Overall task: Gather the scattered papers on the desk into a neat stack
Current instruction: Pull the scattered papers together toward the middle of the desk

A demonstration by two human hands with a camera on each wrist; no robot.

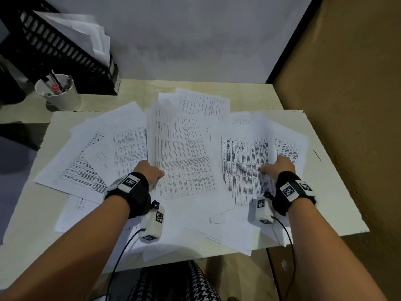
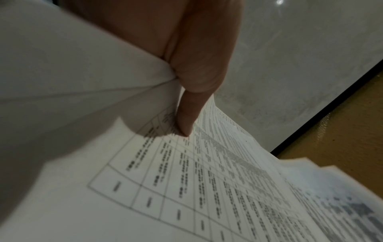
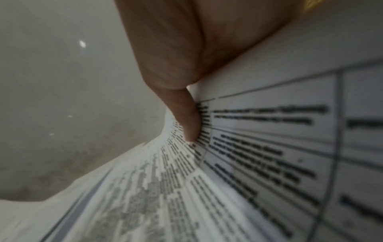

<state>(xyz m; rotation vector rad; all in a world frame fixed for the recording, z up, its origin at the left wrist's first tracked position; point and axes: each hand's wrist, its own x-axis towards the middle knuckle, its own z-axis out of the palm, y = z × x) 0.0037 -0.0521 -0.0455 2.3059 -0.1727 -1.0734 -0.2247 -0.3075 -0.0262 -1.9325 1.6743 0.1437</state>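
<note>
Papers (image 1: pixel 121 146) lie fanned and overlapping across a pale board (image 1: pixel 321 170) laid on the desk (image 1: pixel 138 90), most printed with dense tables, some hanging over the near edge. Left hand (image 1: pixel 149 171) grips the left edge of a centre sheet (image 1: pixel 180 153): thumb on top of the printed face, fingers hidden beneath, so the sheet bows upward along that side. Left wrist view confirms the pinch, thumb (image 2: pixel 199 68) pressed down on the table print, paper creased at its base. Right hand (image 1: pixel 280 166) grips the right edge of a darker-printed sheet (image 1: pixel 243 161), thumb on top, fingers out of sight under it; that edge is curled up and stands off the sheets below. Right wrist view shows the thumb (image 3: pixel 182 104) lying along the lifted margin, print blurred. Both hands are well apart, each on its own sheet. At far left, a black tray (image 1: pixel 58 48) leans against the wall with loose white pages in it, and a white cup (image 1: pixel 61 94) of pens stands just beside it
</note>
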